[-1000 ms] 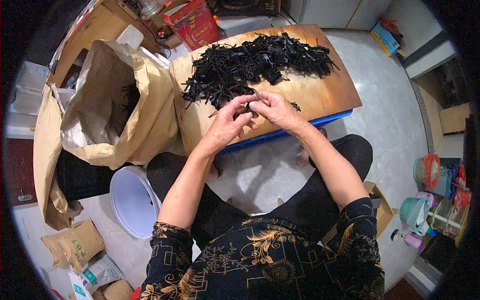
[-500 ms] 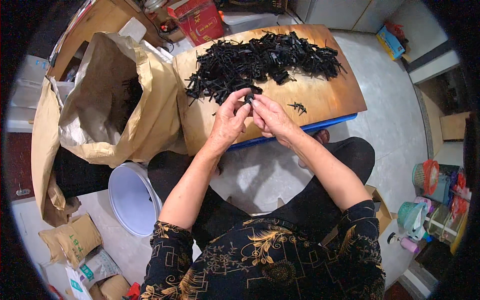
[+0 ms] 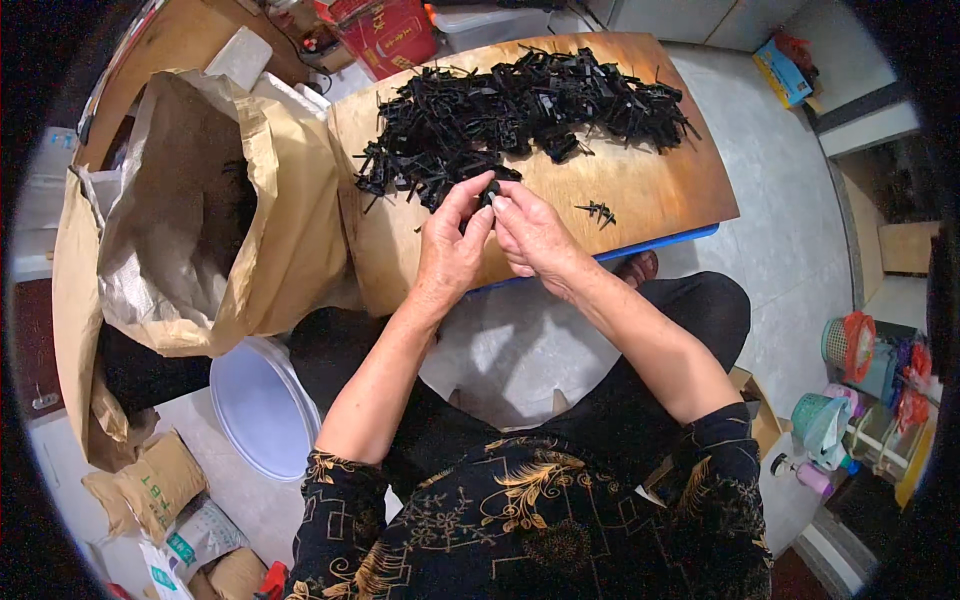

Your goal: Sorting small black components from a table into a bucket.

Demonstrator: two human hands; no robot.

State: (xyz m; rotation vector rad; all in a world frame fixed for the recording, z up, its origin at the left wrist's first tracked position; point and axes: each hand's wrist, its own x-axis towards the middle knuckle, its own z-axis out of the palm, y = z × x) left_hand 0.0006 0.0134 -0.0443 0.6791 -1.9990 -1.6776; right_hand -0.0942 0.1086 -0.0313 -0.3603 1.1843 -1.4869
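Observation:
Between the fingertips of my two hands is a small black plastic part (image 3: 490, 192), mostly covered by the fingers. My left hand (image 3: 452, 232) is closed on it from the left, thumb and forefinger pinching. My right hand (image 3: 532, 232) pinches it from the other side. Both hands hover over the near edge of a wooden board (image 3: 660, 190). Just beyond them lies a wide, tangled heap of thin black plastic parts (image 3: 520, 110). A few spiky black pieces (image 3: 598, 213) lie apart on the board, right of my right hand.
A large open paper sack (image 3: 285, 200) with black parts inside stands left of the board. Below it is a white bucket (image 3: 262, 410). A blue edge (image 3: 655, 243) shows under the board. A red box (image 3: 385, 40) stands behind; baskets (image 3: 820, 418) are at the right.
Both hands stay together on the small black part, with only slight finger movement. The view has shifted a little, so the sack and board sit slightly differently in the picture.

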